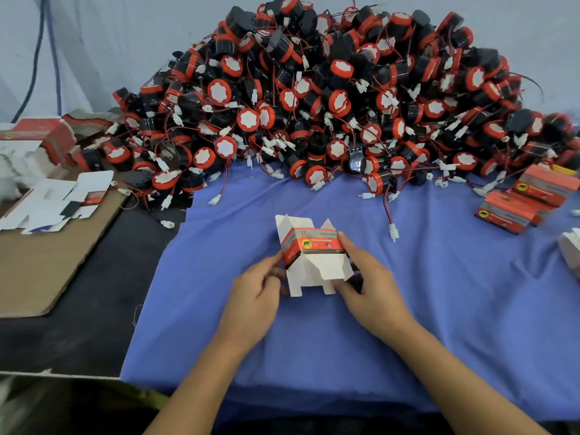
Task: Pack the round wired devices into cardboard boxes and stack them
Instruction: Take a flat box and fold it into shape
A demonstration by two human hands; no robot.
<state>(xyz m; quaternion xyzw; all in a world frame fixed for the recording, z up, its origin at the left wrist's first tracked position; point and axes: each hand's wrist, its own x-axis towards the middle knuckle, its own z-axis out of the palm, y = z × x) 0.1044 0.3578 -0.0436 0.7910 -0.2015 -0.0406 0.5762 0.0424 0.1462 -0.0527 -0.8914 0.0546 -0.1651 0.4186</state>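
A half-folded box [314, 257] sits between the fingers: the left hand [260, 279] pinches its left edge and the right hand [368, 277] grips its right side. Its open ends face toward and away from the person. Devices [314, 105] lie heaped beyond the fingertips, nearest the right hand.

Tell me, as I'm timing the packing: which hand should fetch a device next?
Right, likely. Both hands hold the box, but the right hand lies nearer the closest device at the edge of the pile; the left hand could hold the box alone.
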